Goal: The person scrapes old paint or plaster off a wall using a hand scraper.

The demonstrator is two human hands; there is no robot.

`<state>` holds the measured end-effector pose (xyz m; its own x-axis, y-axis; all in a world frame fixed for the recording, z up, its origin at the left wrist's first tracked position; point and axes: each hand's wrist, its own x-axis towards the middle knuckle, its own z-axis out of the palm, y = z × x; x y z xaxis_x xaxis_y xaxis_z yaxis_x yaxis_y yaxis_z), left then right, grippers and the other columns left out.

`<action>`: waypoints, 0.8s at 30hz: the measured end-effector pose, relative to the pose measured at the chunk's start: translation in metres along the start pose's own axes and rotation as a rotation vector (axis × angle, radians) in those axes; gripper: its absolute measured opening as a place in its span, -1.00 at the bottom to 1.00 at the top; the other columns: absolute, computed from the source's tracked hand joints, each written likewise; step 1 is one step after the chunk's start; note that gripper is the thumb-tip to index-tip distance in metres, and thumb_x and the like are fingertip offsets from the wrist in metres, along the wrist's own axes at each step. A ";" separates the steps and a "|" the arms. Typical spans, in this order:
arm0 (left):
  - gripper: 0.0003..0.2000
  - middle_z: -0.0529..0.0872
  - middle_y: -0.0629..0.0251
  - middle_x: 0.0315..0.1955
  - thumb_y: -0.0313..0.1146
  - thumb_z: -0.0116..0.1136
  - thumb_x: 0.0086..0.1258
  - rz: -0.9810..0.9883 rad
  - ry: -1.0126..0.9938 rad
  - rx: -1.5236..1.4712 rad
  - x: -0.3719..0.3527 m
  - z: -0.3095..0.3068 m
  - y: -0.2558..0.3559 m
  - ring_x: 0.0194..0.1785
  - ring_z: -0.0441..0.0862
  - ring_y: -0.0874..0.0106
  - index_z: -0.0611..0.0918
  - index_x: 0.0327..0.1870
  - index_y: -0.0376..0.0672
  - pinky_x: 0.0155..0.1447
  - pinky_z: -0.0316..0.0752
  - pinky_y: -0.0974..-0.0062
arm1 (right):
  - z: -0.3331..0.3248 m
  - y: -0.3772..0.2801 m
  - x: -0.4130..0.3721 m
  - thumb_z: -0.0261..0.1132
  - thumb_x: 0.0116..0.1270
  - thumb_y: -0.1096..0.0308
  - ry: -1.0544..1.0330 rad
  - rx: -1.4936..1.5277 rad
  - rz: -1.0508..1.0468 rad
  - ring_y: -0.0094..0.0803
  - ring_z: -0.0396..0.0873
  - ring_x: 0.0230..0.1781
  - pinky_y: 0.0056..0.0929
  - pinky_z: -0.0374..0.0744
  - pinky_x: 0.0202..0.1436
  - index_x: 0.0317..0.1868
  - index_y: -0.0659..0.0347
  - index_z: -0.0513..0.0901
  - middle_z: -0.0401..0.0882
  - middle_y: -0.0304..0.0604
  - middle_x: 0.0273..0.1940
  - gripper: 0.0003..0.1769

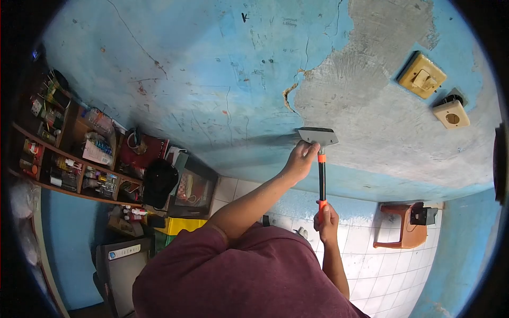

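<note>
A long-handled wall scraper (pixel 322 177) with a wide metal blade and a black-and-orange handle is held against the wall. My left hand (pixel 300 160) is closed at the scraper's head, its thumb on the metal just below the blade. Lower down, my right hand (pixel 326 222) wraps round the orange end of the handle. The blade's edge meets the wall near the border between blue paint (pixel 212 69) and a bare grey patch (pixel 366 100). A jagged crack (pixel 288 98) with crumbled edges runs just above the blade.
A yellowed light switch (pixel 422 75) and a socket (pixel 452 114) stick out of the wall at right. Crowded wooden shelves (pixel 77 159) stand at left, beside a black cap (pixel 160 183). An orange plastic stool (pixel 407 228) is on the white tiled floor (pixel 360 265).
</note>
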<state>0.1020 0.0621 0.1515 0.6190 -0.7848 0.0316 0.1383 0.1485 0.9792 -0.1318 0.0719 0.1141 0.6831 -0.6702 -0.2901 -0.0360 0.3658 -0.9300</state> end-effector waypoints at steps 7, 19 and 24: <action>-0.65 0.58 0.51 -0.17 0.00 0.03 0.56 -0.021 0.017 -0.012 -0.005 0.006 0.009 -0.08 0.44 0.63 0.56 -0.03 -0.14 0.03 0.36 0.52 | 0.006 -0.004 -0.003 0.04 0.57 -0.06 0.017 0.049 0.033 -0.66 0.22 -0.73 -0.63 0.19 -0.68 0.14 0.24 0.57 0.31 -0.38 -0.62 -0.48; -0.63 0.56 0.51 -0.18 0.04 0.01 0.56 -0.139 0.048 -0.028 -0.008 0.011 0.015 -0.07 0.46 0.62 0.56 -0.06 -0.13 -0.02 0.40 0.53 | -0.011 -0.004 0.009 0.07 0.57 0.01 0.024 0.003 -0.009 -0.69 0.22 -0.73 -0.64 0.17 -0.68 0.09 0.26 0.62 0.33 -0.42 -0.62 -0.53; -0.63 0.58 0.53 -0.09 0.07 -0.02 0.56 -0.173 0.024 -0.025 -0.002 0.012 0.010 0.01 0.49 0.63 0.58 0.01 -0.04 -0.04 0.47 0.53 | -0.025 -0.029 0.010 0.12 0.55 0.05 0.019 -0.047 -0.020 -0.72 0.21 -0.71 -0.65 0.17 -0.67 0.07 0.29 0.63 0.31 -0.45 -0.61 -0.56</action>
<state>0.0929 0.0584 0.1640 0.6023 -0.7855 -0.1422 0.2636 0.0275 0.9642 -0.1419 0.0388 0.1325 0.6702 -0.6894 -0.2748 -0.0566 0.3217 -0.9451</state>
